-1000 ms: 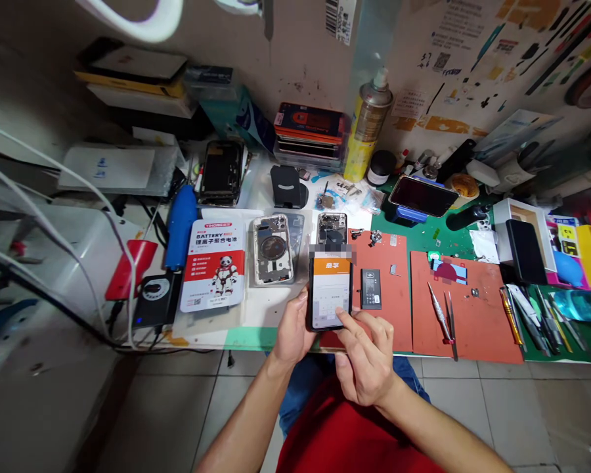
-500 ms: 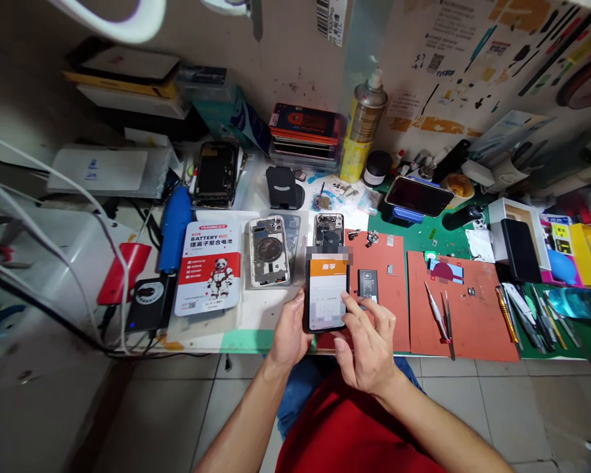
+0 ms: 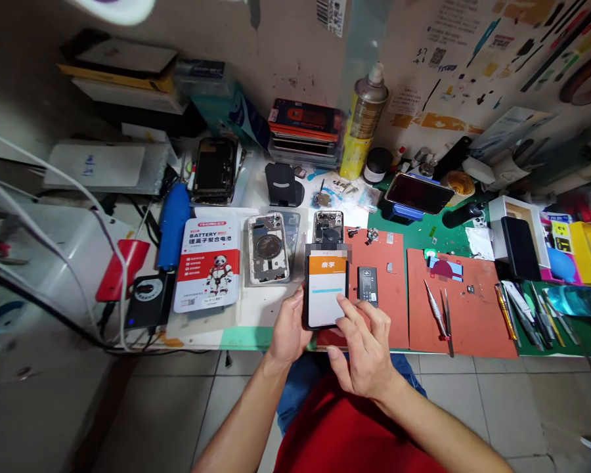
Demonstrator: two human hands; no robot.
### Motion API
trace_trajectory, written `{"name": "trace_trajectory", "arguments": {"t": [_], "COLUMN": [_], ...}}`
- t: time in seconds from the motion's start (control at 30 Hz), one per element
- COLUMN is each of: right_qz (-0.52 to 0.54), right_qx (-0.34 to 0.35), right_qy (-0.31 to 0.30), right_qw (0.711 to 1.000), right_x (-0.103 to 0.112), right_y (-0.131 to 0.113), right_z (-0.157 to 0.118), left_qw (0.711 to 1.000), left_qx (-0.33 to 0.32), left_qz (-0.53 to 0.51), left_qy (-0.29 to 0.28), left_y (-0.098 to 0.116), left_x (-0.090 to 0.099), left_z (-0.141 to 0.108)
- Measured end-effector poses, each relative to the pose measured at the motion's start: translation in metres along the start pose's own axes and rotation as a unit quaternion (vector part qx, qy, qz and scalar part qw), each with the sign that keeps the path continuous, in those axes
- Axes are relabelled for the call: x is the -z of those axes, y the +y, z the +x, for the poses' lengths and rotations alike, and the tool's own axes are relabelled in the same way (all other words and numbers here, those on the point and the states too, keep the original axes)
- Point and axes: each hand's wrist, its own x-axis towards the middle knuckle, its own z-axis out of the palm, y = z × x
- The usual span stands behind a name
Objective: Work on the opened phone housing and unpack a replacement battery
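A lit phone with an orange banner on its screen is held upright by my left hand, which wraps its left and lower side. Over the phone's right edge, my right hand has its fingers apart, the index fingertip at the screen. Behind the phone lies an opened phone body, partly covered by it. A black battery rests on the red mat just right of the phone. To the left, a phone back housing shows a round coil.
A battery package and a blue-handled tool lie left. Tweezers and a screwdriver rest on the right red mat. A spray can and a propped phone stand behind.
The on-screen keyboard has gone and a blue bar shows on a mostly white page. My right hand has shifted slightly left, its index fingertip now over the screen.
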Motion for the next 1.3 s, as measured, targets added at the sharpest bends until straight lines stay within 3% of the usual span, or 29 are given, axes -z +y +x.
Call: {"name": "trace_trajectory", "arguments": {"t": [0.17, 0.47, 0.7, 0.8, 0.93, 1.07, 1.17, 1.3], "right_qz": [-0.008, 0.026, 0.061, 0.047, 0.035, 0.018, 0.017, 0.035], "right_qx": [-0.009, 0.004, 0.013, 0.023, 0.032, 0.022, 0.025, 0.023], "right_qy": [-0.023, 0.04, 0.089, 0.06, -0.015, -0.042, -0.032, 0.031], "right_qw": [1.0, 0.999, 0.994, 0.997, 0.999, 0.999, 0.999, 0.999], "right_x": [-0.003, 0.008, 0.021, 0.022, 0.012, 0.002, 0.003, 0.011], "right_y": [0.002, 0.001, 0.033, 0.036, 0.023, 0.014, 0.014, 0.022], "right_z": [0.005, -0.002, -0.02, -0.016, 0.002, 0.014, 0.015, 0.005], "left_qw": [1.0, 1.0, 0.998, 0.999, 1.0, 0.999, 0.999, 1.0], "left_qx": [0.001, -0.001, 0.02, 0.012, 0.005, 0.015, 0.017, 0.01], "left_qz": [0.003, 0.0, 0.008, 0.012, 0.014, 0.025, 0.025, 0.014], "left_qy": [0.008, -0.018, -0.065, -0.043, -0.004, 0.021, 0.02, -0.002], "left_y": [-0.001, 0.002, 0.006, 0.004, 0.001, 0.0, 0.001, 0.002], "left_x": [0.001, -0.002, -0.003, -0.002, 0.002, 0.006, 0.006, 0.001], "left_z": [0.0, 0.0, -0.001, -0.001, 0.0, -0.002, -0.003, -0.001]}}
